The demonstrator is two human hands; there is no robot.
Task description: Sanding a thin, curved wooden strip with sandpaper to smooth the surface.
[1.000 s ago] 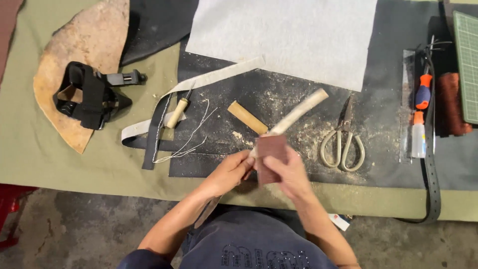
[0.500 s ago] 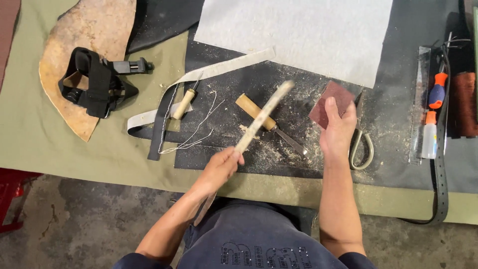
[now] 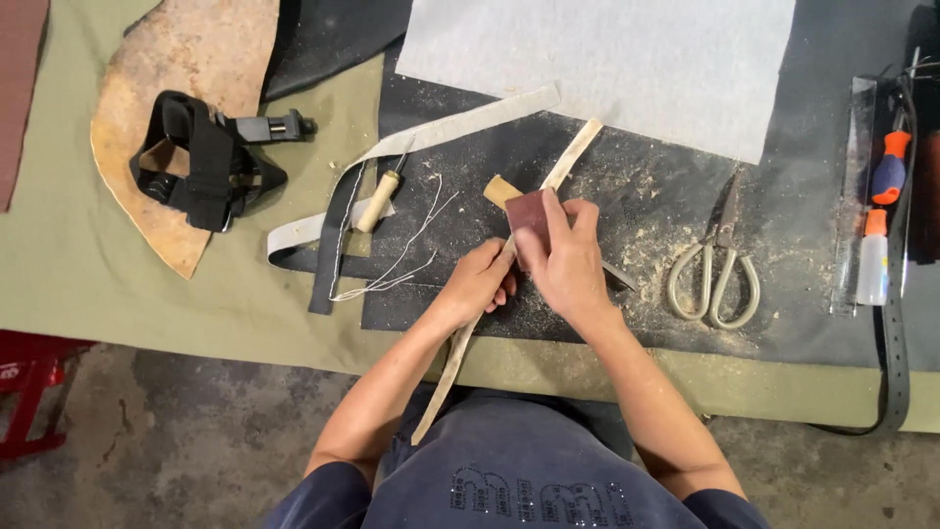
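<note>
Two hands meet over the dusty black mat (image 3: 470, 304), where half a second ago they were apart: the right one was out by the scissors with the brown sanding pad and has now brought it back onto the strip, so the rubbing looks to be under way again. Going left to right, a black strap harness (image 3: 201, 162) lies on a tan hide (image 3: 186, 59), then an awl (image 3: 377, 196) and loose threads (image 3: 397, 260). The left hand (image 3: 475, 284) pinches the long pale leather strip (image 3: 578, 152), which slants from near the lap up and right. The right hand (image 3: 568, 264) presses its fingers together on the sanding pad (image 3: 527, 211). Scissors (image 3: 715, 264) lie beyond.
</note>
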